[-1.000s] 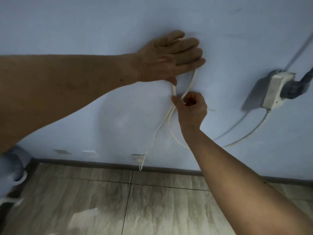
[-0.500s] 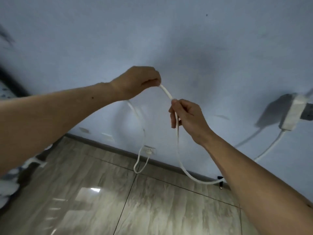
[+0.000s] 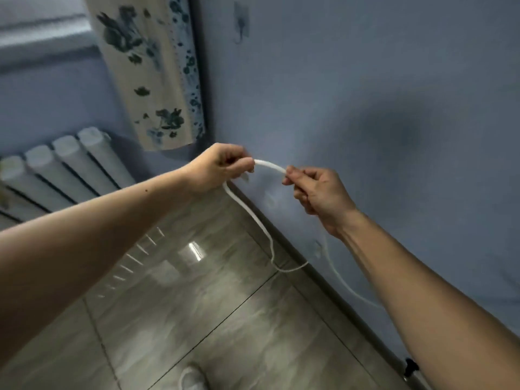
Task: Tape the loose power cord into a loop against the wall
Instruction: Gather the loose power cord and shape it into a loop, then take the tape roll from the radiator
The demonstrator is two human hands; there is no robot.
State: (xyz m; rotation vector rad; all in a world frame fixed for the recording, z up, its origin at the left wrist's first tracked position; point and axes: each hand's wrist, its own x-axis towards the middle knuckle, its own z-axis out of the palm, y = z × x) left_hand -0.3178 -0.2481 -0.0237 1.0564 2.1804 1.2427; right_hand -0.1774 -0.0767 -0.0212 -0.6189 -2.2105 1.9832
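A white power cord [image 3: 269,165] stretches in a short span between my two hands, held a little off the blue wall [image 3: 365,94]. My left hand [image 3: 222,167] is closed on the cord at mid-frame; from it the cord drops in a curve to the skirting board [image 3: 287,270]. My right hand [image 3: 318,195] pinches the other end of the span, and a second strand runs down behind my right forearm along the wall. No tape is visible.
A white radiator [image 3: 64,170] stands at the left under a flowered curtain [image 3: 152,71]. A small hook [image 3: 241,23] is stuck high on the wall. Glossy grey floor tiles [image 3: 197,305] lie below, with a shoe tip [image 3: 192,380] at the bottom edge.
Both hands have come away from the wall with the cord, lowering it. The view has swung left: the power strip is gone from sight, and the radiator and curtain have appeared.
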